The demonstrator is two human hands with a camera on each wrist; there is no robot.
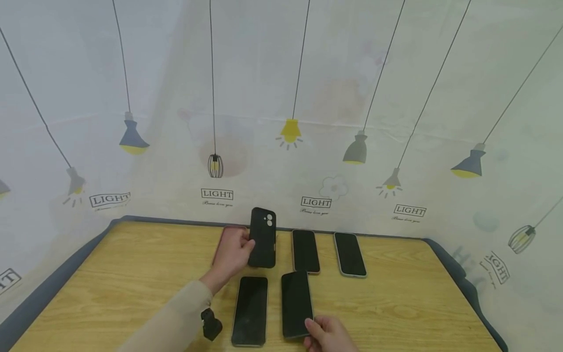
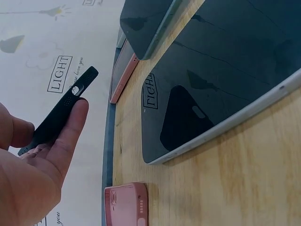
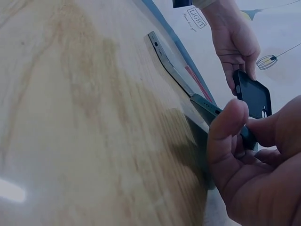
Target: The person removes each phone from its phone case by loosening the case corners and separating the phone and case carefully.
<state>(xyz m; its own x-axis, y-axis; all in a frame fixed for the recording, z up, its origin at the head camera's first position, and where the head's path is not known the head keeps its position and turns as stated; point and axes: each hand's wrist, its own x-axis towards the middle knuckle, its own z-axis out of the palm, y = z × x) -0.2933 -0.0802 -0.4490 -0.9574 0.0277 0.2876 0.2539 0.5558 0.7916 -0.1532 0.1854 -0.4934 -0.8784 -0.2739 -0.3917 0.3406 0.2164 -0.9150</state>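
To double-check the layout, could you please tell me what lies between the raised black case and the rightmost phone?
In the head view, a pink-edged phone lies between the black case, held by the left hand, and the rightmost phone.

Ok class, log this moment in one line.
left hand: holds black phone case; right hand: holds green-edged phone; pink phone case: on table

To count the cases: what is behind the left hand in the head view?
Part of a pink rectangular phone case, on the yellowish wooden table. The left hand hides much of it there.
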